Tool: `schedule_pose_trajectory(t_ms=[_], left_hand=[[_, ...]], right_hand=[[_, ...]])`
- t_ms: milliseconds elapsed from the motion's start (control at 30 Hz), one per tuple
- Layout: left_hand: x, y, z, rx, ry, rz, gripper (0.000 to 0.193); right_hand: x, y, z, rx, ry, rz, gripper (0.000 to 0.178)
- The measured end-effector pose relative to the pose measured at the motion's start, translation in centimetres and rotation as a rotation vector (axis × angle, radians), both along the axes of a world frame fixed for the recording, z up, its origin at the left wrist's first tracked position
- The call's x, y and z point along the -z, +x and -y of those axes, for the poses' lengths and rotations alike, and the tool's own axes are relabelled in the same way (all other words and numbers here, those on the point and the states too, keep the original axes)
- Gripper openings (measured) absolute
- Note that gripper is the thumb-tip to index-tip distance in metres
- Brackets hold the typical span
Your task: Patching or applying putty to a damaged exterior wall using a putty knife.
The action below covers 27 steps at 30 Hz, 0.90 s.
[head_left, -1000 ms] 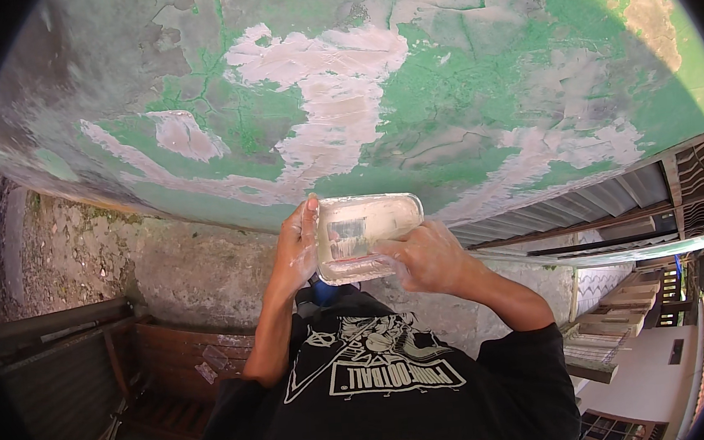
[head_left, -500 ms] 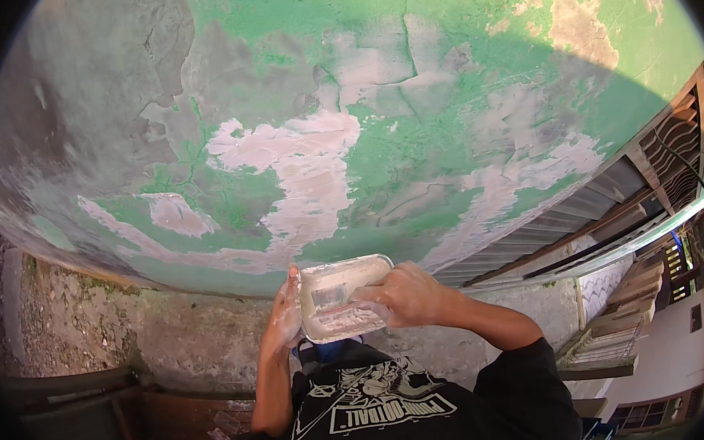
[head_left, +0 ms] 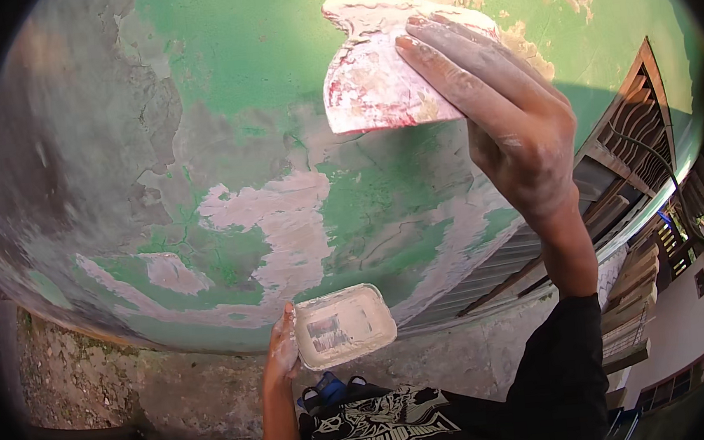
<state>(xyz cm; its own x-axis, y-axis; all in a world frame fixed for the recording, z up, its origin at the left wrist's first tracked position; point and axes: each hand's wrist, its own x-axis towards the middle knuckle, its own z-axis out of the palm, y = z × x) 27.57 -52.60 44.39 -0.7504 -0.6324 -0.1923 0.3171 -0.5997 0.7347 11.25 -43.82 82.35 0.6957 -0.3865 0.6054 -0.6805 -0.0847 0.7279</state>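
A pale, putty-smeared plastic tub (head_left: 361,350) is gripped at its left side by my left hand (head_left: 281,345). Its inside is coated with whitish putty, and a bare patch shows at the bottom. Raised high before the green wall (head_left: 249,71), my right hand (head_left: 517,116) is closed on a putty spreader (head_left: 387,85). The spreader is reddish and white, with a thick bead of wet putty along its upper edge. Fingers lie flat over its face; the thumb is hidden behind. Whether the spreader touches the wall I cannot tell. Both hands are dusted with putty.
Fresh putty patches (head_left: 291,233) cover part of the wall, with cracked grey plaster (head_left: 74,151) at left. A wooden louvred window frame (head_left: 645,110) juts out at right. Below runs a rough concrete floor (head_left: 192,390); a white building (head_left: 690,309) stands at far right.
My right hand has come out of the tub and risen to the upper wall with the loaded spreader. The tub, still in my left hand, sits slightly lower in view.
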Motion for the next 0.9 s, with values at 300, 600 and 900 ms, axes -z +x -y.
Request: schedule_pose_trajectory(t_ms=[300, 600, 900], left_hand=[[1.9, 0.1, 0.2, 0.008, 0.009, -0.030, 0.064], [2.4, -0.6, 0.7, 0.034, 0.011, 0.044, 0.066], [3.6, -0.4, 1.8, 0.061, -0.011, 0.014, 0.066]], right_hand=[[2.4, -3.5, 3.9, 0.153, 0.000, -0.117, 0.045], [4.2, -6.3, 6.4, 0.192, 0.137, -0.013, 0.046], [8.1, -6.3, 3.9, 0.196, 0.229, 0.093, 0.044]])
